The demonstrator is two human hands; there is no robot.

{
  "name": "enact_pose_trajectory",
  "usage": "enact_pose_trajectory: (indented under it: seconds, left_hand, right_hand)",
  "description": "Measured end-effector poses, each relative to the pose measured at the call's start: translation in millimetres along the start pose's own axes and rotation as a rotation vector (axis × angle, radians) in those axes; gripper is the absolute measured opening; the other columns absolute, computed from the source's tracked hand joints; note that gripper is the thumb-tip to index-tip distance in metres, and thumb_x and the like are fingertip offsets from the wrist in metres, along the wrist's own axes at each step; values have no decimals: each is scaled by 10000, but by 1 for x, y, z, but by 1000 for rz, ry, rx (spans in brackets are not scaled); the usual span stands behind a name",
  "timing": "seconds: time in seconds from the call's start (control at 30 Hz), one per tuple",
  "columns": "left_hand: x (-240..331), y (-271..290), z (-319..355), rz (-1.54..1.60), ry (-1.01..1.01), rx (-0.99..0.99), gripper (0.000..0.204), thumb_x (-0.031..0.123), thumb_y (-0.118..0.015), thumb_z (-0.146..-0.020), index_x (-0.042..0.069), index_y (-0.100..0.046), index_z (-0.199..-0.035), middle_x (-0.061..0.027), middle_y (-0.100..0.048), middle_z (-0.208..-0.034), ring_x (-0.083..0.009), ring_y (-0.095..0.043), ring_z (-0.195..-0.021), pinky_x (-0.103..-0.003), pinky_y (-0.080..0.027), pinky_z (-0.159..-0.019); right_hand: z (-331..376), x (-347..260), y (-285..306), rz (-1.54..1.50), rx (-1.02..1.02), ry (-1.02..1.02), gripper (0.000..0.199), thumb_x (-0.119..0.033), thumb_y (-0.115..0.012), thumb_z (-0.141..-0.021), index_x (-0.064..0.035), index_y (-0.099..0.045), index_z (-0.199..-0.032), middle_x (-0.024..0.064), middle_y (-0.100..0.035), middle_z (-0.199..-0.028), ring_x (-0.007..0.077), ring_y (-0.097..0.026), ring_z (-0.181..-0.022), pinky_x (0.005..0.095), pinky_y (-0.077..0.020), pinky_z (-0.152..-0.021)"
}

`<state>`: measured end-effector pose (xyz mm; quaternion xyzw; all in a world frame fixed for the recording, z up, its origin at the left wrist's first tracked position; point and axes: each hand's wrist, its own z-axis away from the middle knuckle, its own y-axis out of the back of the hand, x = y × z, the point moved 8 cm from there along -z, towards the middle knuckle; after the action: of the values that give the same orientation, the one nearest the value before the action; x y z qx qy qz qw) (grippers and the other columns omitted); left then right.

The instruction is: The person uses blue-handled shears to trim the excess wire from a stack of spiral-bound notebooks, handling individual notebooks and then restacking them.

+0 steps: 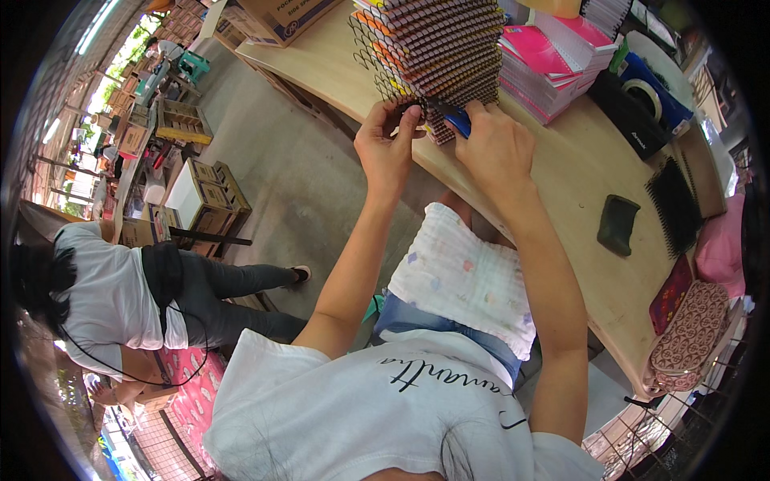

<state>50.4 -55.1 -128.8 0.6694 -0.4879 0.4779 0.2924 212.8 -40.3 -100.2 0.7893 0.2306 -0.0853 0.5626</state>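
A tall stack of spiral-bound notebooks (437, 52) stands at the table's near edge, its dark coils facing me. My right hand (499, 144) is closed round blue-handled pliers (457, 120). Their dark jaws reach left to the lowest part of the stack, close to my left fingertips. At the stack's lower left corner, my left hand (385, 148) is closed in a pinch on what looks like the end of a dark spiral coil (411, 106). The fingers partly hide that coil end. Across my lap lies a white patterned cloth (461, 264).
Pink-covered notebooks (553, 64) are piled right of the stack on the wooden table (553, 184). A dark block-like object (618, 224), black coils (678, 208) and a patterned pouch (688, 337) lie further right. A cardboard box (277, 20) sits far left; another person (120, 280) bends at left.
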Motion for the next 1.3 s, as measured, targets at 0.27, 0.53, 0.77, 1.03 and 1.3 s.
enact_pose_trajectory:
  seconds: [0.27,0.53,0.77,1.03,1.3]
  left_hand:
    - [-6,-6,30,273,228,-8,222,126,-639,-922,-22,-610,-1085,-71,-655,-955,-125,-638,-799,-247,-559,-659]
    - [73,-302,-22,602,-65,-517,161,53,-653,-875,-34,-619,-1006,-54,-645,-772,-107,-616,-658,-238,-497,-564]
    - [40,-425,-40,203,-215,-437,740,250,-819,-713,-2,-468,-1314,-210,-636,-1070,-266,-643,-912,-383,-514,-821]
    - [-10,-41,77,47,-77,-16,245,48,-618,-908,27,-508,-1126,-44,-556,-987,-101,-549,-862,-261,-515,-721]
    - [11,11,-10,104,-5,-46,430,44,-677,-865,-16,-471,-1238,-128,-578,-1149,-174,-614,-966,-310,-552,-810]
  right_hand:
    - [32,50,53,-223,246,-25,290,-321,-673,-847,-50,-655,-949,112,-670,-909,276,-655,-840,385,-514,-732]
    - [129,199,104,-1642,717,-293,341,-169,-577,-923,84,-538,-1149,148,-600,-961,244,-594,-915,386,-480,-850]
    - [146,238,134,-1306,800,-327,299,-138,-574,-932,77,-543,-1137,130,-593,-955,215,-584,-876,355,-488,-818]
    - [54,90,93,-266,198,-68,327,-221,-733,-788,-39,-588,-1019,128,-596,-957,314,-599,-894,390,-480,-772]
    - [15,-8,33,54,160,144,383,-348,-742,-751,-98,-583,-994,98,-572,-961,294,-564,-954,442,-432,-777]
